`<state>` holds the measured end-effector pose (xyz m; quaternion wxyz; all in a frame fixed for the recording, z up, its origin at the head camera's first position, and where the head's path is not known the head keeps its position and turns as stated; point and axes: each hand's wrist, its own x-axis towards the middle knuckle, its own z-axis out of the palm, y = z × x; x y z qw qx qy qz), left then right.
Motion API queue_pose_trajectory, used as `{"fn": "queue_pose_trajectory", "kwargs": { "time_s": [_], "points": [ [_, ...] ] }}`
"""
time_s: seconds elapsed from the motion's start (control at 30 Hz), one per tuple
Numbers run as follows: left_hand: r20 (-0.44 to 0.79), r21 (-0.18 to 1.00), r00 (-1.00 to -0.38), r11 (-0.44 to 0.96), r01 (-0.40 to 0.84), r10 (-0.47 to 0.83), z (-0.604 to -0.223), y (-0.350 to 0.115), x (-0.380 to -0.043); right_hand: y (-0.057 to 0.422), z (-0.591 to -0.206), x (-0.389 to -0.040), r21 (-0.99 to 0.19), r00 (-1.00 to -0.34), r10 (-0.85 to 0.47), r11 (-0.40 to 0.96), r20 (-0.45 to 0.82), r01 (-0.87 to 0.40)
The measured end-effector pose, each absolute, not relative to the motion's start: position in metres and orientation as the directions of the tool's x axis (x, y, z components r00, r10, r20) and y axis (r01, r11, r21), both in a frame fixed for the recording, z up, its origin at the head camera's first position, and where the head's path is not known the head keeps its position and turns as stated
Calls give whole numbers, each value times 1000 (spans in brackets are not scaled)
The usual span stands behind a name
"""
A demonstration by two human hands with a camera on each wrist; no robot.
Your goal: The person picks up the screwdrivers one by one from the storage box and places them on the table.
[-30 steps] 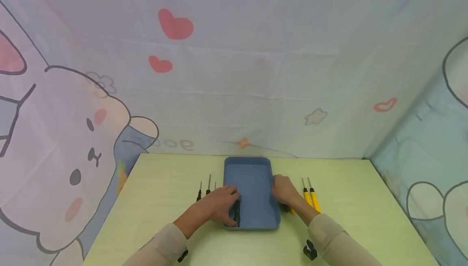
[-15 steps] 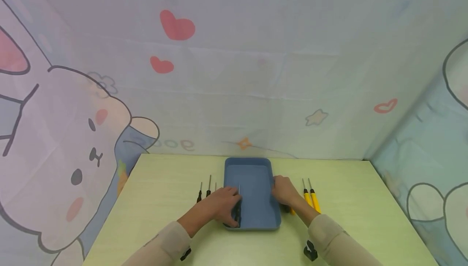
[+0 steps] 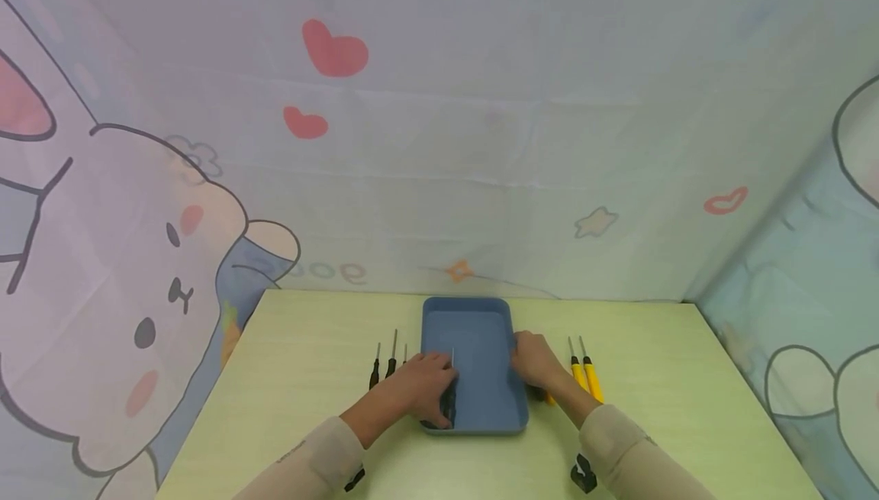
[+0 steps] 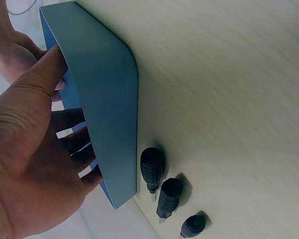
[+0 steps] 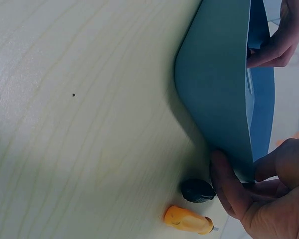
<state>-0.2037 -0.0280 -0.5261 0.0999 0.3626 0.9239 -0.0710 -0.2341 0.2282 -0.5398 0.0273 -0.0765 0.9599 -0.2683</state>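
Observation:
A blue tray (image 3: 475,328) lies on the table. My left hand (image 3: 427,388) reaches over its left wall and grips a dark-handled screwdriver (image 3: 449,405) inside, thumb at the near end of the handle. The thin shaft points to the far side. In the left wrist view the fingers of my left hand (image 4: 45,149) dip behind the tray wall (image 4: 102,99), so the fingertips are hidden. My right hand (image 3: 536,359) pinches the tray's right wall; the right wrist view has its thumb (image 5: 266,167) inside and fingers (image 5: 226,181) outside.
Several black-handled screwdrivers (image 4: 168,196) lie left of the tray. Right of it are a black handle (image 5: 198,190) and an orange handle (image 5: 187,219), then two yellow-handled screwdrivers (image 3: 592,382). A printed cloth (image 3: 439,141) hangs behind the table.
My left hand has shifted slightly to the right inside the tray, and the dark-handled screwdriver has moved a little with it. My right hand keeps its hold on the tray wall.

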Motion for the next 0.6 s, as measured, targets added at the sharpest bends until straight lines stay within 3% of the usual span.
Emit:
{"fn": "queue_pose_trajectory", "kwargs": {
  "time_s": [0.6],
  "points": [
    [-204, -152, -738, 723, 674, 644, -528, -25, -199, 227, -538, -232, -527, -988, -155, 841, -24, -119]
  ]
}}
